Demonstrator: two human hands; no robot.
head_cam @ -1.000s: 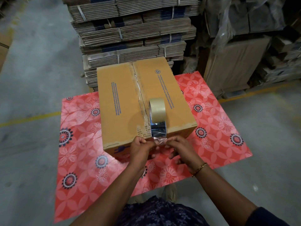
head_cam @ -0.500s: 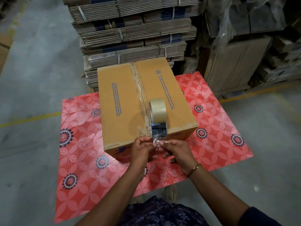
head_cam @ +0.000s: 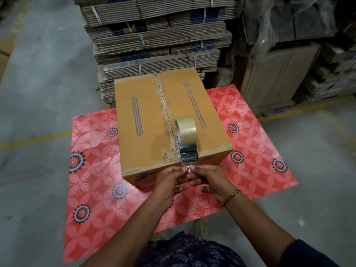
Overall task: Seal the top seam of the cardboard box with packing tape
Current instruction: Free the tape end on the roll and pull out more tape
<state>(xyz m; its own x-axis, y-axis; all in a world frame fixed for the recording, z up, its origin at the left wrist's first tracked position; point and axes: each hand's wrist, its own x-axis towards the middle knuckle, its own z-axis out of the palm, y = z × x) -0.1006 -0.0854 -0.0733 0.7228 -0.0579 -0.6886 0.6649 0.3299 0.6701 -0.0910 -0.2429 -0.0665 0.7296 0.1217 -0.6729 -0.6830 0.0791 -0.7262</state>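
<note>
A closed brown cardboard box (head_cam: 146,120) stands on a red flowered table. Its top seam (head_cam: 163,105) runs away from me and carries glossy clear tape. A roll of clear packing tape (head_cam: 185,129) stands on edge on the box near the front, just right of the seam. A pulled-out strip of tape (head_cam: 188,156) runs from the roll down to the front edge. My left hand (head_cam: 169,182) and my right hand (head_cam: 210,180) meet at that edge, fingertips pinching the strip's free end between them.
The red flowered table (head_cam: 96,170) reaches out on both sides of the box. Tall stacks of bundled flat cartons (head_cam: 154,39) rise right behind it. More cartons under plastic wrap (head_cam: 289,45) stand at the back right. Grey concrete floor (head_cam: 38,93) with yellow lines surrounds the table.
Both hands have risen a little along the box's front face to its top edge. The pinched tape end has tightened between the fingertips. Roll and box have stayed in place.
</note>
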